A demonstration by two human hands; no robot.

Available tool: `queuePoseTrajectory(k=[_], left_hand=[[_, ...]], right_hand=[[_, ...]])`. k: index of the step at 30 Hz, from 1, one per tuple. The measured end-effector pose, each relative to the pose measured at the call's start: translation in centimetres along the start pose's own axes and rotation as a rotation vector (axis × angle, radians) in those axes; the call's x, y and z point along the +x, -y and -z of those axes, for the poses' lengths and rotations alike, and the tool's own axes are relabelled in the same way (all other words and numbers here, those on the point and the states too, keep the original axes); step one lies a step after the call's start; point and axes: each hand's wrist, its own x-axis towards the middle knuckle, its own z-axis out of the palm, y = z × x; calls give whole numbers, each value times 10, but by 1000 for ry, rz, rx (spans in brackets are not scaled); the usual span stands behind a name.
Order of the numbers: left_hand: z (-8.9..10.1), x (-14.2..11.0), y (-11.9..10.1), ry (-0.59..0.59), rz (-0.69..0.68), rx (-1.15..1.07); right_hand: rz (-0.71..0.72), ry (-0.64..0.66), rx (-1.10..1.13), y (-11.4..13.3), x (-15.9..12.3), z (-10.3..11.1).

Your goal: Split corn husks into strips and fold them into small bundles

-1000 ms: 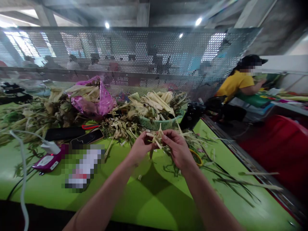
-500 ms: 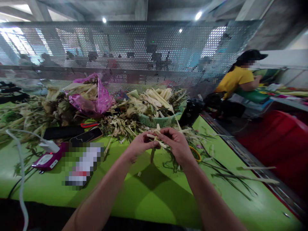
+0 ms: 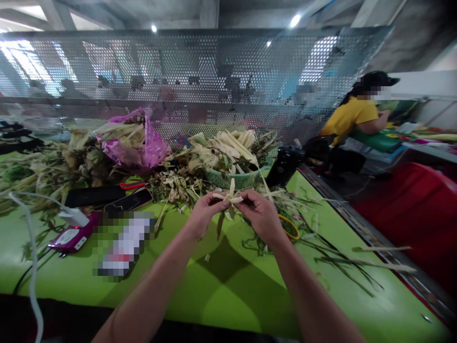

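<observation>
Between my two hands, above the green table [image 3: 228,295], is a small flower shape of pale corn husk strips [image 3: 231,196], its strips spread like petals. My left hand [image 3: 205,212] pinches it from the left with thumb and fingers. From the right, my right hand [image 3: 259,214] pinches another of its strips. A darker strip hangs below the left fingers. Behind the hands stands a green basket [image 3: 228,179] heaped with dried corn husks [image 3: 228,150]. A yellow ring [image 3: 293,228], perhaps a roll of tape, lies beside my right wrist.
At left lie a phone [image 3: 128,200], red-handled scissors or cutters [image 3: 133,185], a purple power bank [image 3: 73,238] with a white cable and a pink bag [image 3: 143,152] of husks. A black bottle [image 3: 282,166] stands right of the basket. A person in yellow [image 3: 352,119] sits beyond.
The husk piece has turned in my fingers, so its strips now fan out with one pointing up. My right fingers have shifted to its right side.
</observation>
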Motion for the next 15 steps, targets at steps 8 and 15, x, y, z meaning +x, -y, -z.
queuePoseTrajectory(k=[8, 15], left_hand=[[1, -1, -7, -48, 36, 95], [8, 2, -10, 43, 66, 170]], right_hand=[[34, 55, -106, 4, 1, 6], [114, 128, -233, 4, 0, 12]])
